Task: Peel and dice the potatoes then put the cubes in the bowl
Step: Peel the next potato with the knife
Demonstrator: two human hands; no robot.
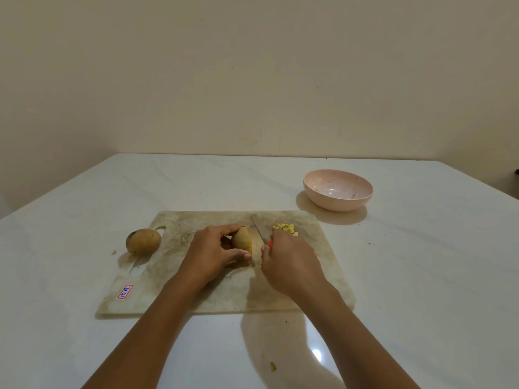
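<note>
Glossy table [56, 332], stained board [179, 228], oblong potato [242, 240]

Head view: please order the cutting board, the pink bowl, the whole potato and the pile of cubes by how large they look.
1. cutting board
2. pink bowl
3. whole potato
4. pile of cubes, partly hidden by the right hand

Cannot see knife handle [270, 243] beyond red sliver, buried in right hand [292, 262]. Cannot see 9 o'clock side of potato [243, 239] under left hand [213, 254], nor near cubes [284, 228] behind right knuckles. Cannot identify dark object [516, 171] cropped at 3 o'clock edge.
</note>
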